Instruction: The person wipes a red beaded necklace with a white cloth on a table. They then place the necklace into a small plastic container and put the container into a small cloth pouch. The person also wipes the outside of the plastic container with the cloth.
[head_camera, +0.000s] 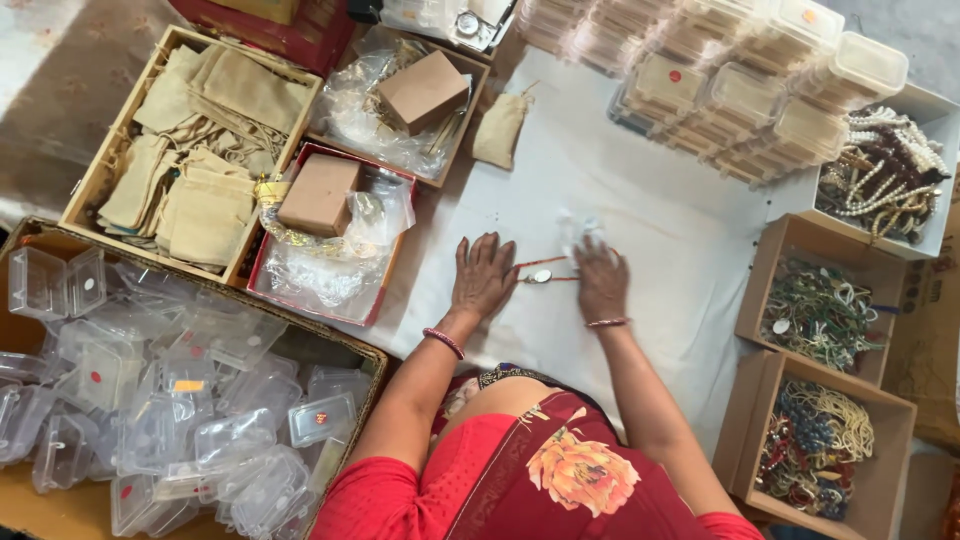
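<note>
Hands lie flat on our white cloth (640, 190); our left hand (483, 277) spreads open, palm down, gripping nothing, its fingertips just beside the red thread with a small round silver pendant (541, 275); our right hand (601, 281) presses loosely on the thread's other end, under a scrap of clear crinkled wrap (577, 228); whether it pinches anything we cannot tell; we do well to keep the thread straight and taut between both hands; beside us sit soft beige cloth pouches (200, 195) and glossy hinged plastic boxes (150, 400).

White cloth surface (640, 190), small beige pouch (499, 129), red-threaded pendant (541, 275), cardboard trays (760, 290)
</note>
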